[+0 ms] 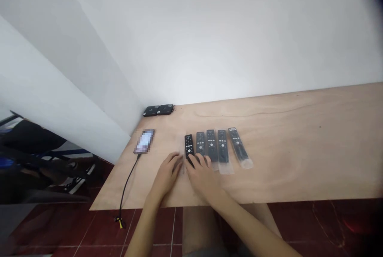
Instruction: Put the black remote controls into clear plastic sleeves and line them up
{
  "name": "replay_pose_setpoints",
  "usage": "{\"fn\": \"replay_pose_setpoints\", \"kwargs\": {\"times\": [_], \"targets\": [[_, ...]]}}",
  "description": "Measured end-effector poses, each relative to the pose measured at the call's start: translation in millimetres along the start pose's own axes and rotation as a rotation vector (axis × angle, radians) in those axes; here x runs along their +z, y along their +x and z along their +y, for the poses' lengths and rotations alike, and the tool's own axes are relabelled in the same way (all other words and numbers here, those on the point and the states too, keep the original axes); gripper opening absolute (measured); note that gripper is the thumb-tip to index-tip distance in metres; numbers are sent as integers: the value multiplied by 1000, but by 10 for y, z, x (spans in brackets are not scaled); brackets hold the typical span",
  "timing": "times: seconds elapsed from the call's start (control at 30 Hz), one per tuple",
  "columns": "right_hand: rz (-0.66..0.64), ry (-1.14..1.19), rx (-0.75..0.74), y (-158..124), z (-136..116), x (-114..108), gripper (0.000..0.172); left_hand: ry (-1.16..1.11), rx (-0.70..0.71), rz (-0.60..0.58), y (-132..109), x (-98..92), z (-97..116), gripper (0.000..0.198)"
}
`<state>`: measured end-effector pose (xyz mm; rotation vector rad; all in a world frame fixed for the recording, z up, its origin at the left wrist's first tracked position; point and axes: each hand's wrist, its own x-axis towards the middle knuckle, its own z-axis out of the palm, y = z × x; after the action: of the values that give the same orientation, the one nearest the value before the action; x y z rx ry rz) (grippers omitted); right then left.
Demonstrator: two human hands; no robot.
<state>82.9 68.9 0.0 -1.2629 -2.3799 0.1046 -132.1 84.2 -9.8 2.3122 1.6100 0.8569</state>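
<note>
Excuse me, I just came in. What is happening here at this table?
A person is at a plywood table. Their right hand rests on the lower end of a black remote control, and their left hand lies just beside it. Four more remotes in clear plastic sleeves lie in a row to its right. A phone with a black cable lies further left, and two small black boxes sit in the far corner.
</note>
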Motion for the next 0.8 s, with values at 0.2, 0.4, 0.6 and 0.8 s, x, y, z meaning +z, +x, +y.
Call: {"fn": "replay_pose_setpoints", "kwargs": {"times": [0.2, 0.4, 0.6, 0.8], "targets": [[13, 1, 59, 154, 18, -61, 49, 16, 27, 0, 119, 33, -20, 33], [104, 54, 178, 40, 100, -105, 53, 48, 36, 50, 79, 21, 16, 34], [101, 82, 102, -404, 119, -161, 40, 80, 60, 107, 64, 4, 63, 32], [120, 263, 61, -1243, 455, -488, 38, 89, 80, 191, -16, -55, 168, 27]]}}
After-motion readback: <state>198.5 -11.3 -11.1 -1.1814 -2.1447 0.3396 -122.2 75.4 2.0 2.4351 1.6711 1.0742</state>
